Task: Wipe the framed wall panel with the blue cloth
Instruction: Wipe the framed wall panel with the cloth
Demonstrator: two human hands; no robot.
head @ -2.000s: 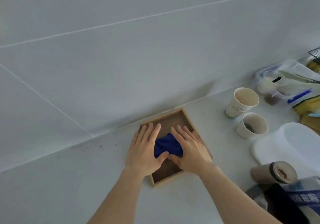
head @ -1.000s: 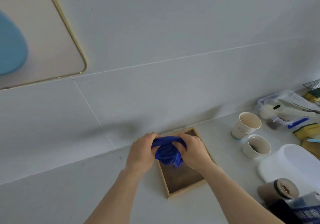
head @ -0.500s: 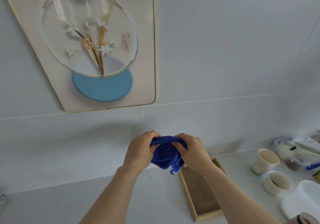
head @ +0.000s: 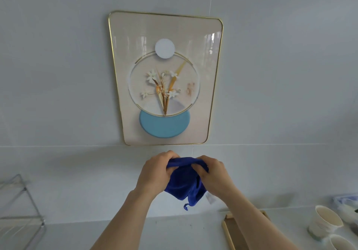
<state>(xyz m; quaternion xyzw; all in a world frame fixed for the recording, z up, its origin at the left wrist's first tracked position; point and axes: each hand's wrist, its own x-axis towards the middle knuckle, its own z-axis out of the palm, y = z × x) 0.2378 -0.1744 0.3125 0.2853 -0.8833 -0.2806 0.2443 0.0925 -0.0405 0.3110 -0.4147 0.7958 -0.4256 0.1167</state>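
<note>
The framed wall panel (head: 201, 36) hangs on the grey wall straight ahead: beige, with a thin gold frame, a flower motif in a ring, a white disc above and a light blue disc below. Below its bottom edge I hold the blue cloth (head: 184, 184) bunched in the air above the counter. My left hand (head: 155, 172) grips its left side and my right hand (head: 213, 176) its right side, both fists closed on the fabric. The cloth hangs apart from the panel.
A shallow wooden tray (head: 230, 230) lies on the white counter at lower right, partly behind my right forearm. Paper cups (head: 325, 222) stand at the right edge. A metal wire rack (head: 23, 211) sits at lower left.
I lifted the blue cloth out of the wooden tray with both hands. My view swung upward, bringing the wall panel from the upper left to the centre. The tray slid to the lower right.
</note>
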